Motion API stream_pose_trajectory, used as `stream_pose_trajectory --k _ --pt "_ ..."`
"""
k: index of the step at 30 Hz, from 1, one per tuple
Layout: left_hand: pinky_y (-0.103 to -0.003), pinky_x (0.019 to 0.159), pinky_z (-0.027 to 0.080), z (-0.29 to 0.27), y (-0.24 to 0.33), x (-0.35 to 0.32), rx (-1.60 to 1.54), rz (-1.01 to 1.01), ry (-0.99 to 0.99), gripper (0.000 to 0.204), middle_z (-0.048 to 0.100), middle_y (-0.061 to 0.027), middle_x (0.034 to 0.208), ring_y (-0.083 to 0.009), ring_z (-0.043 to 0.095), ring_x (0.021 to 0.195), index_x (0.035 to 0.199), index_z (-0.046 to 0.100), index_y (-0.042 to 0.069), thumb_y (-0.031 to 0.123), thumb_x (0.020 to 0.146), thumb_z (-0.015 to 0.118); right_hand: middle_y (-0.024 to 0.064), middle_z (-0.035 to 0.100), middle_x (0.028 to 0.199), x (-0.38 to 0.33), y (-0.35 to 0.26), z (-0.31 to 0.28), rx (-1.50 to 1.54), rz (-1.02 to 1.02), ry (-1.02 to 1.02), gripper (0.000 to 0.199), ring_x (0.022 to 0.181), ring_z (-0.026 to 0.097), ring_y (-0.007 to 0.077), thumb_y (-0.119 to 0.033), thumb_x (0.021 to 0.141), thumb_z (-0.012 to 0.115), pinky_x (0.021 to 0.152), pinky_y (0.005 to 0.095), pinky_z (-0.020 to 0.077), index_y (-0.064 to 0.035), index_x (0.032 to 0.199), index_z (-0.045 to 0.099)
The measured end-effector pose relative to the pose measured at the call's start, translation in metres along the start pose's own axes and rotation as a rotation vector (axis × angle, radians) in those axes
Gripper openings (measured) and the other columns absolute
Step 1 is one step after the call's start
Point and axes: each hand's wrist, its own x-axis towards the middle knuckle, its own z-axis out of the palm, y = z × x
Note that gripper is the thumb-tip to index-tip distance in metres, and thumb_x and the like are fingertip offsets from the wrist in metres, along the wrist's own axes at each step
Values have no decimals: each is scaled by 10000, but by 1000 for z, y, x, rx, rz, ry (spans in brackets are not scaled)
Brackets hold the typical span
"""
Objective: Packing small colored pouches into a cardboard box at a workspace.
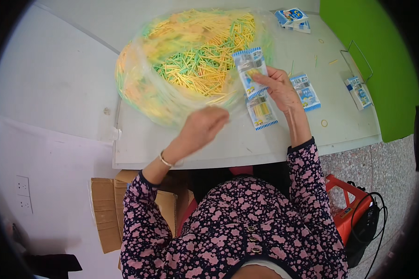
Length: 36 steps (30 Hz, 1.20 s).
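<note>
My right hand (pixel 282 89) grips a small blue-and-white packet (pixel 247 60), thumb across its front, at the right edge of the big clear plastic bag (pixel 160 103). Thin yellow, green and orange sticks (pixel 191 67) fill that bag. Just in front of the bag's mouth is my left hand (pixel 204 129), slightly blurred, its fingers curled together; whatever they may hold is hidden. A second packet (pixel 261 111), with yellow sticks showing through its window, lies below the held one. Another packet (pixel 306 92) rests on the table beside my right wrist.
More packets (pixel 292 17) are stacked at the far right. One packet (pixel 358 93) leans by a wire stand (pixel 365 60) near the green panel (pixel 372 46). A rubber band (pixel 324 123) and loose sticks lie on the table (pixel 209 156). Below are a cardboard box (pixel 104 209) and red stool (pixel 344 204).
</note>
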Motion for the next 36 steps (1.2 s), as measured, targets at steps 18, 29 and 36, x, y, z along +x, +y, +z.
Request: stream_pose_trajectory --k 18,29,36 --pt "-366 635 463 18 -55 56 478 214 253 108 583 -100 742 -275 565 746 800 626 25 126 778 594 62 668 929 -7 -3 7 -57 -33 55 242 787 616 85 -98 821 639 721 218 479 17 1034 632" --pt "-377 618 460 22 -41 62 657 287 157 68 567 -81 720 -257 559 734 783 615 47 112 764 607 47 664 933 -3 1 2 31 54 57 252 816 603 78 -134 820 655 736 213 462 2 1031 640" --pt "-344 620 467 8 -51 68 266 105 219 89 618 -86 769 -265 577 728 797 607 20 103 765 616 40 664 920 -7 4 3 1 20 54 247 801 603 76 -136 821 651 723 217 462 -2 1028 643"
